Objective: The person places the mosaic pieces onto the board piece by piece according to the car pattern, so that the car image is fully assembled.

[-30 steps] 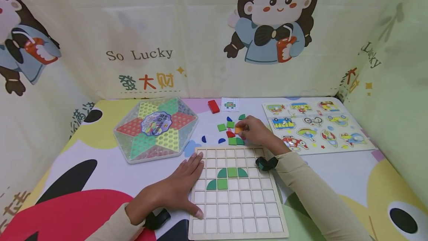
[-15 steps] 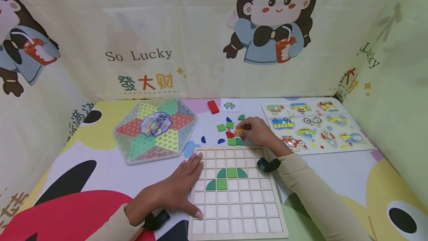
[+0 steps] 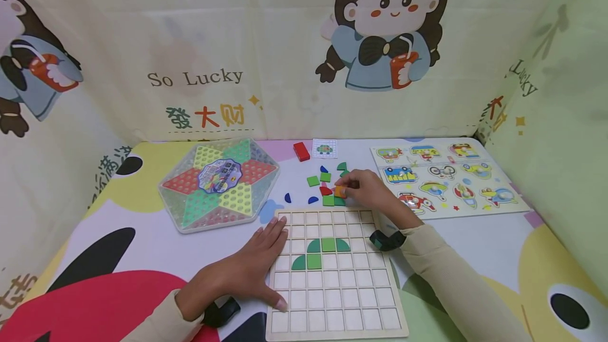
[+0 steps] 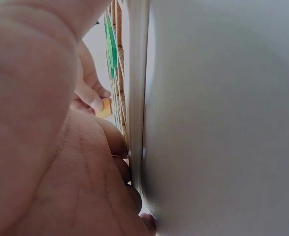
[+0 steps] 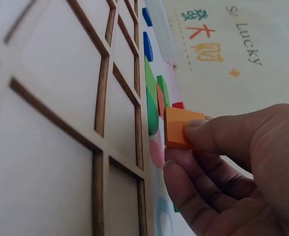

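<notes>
My right hand pinches an orange square tile between thumb and fingers, just beyond the far edge of the wooden grid board. Loose tiles lie around it: a green square, a red piece and blue pieces. On the board sit two green squares, one of them the upper green square, and green quarter-round pieces. My left hand rests along the board's left edge with its fingers straight and thumb spread onto the frame; in the left wrist view its palm fills the left side.
A hexagonal Chinese checkers box lies at the left. A picture puzzle board is at the right. Behind the loose tiles are a red block and a small pattern card. A printed cloth wall stands at the back.
My right hand, with the orange tile in it, has shifted slightly to the right, its wrist turning a little. The left hand stays on the board, and the tiles on the grid are the same.
</notes>
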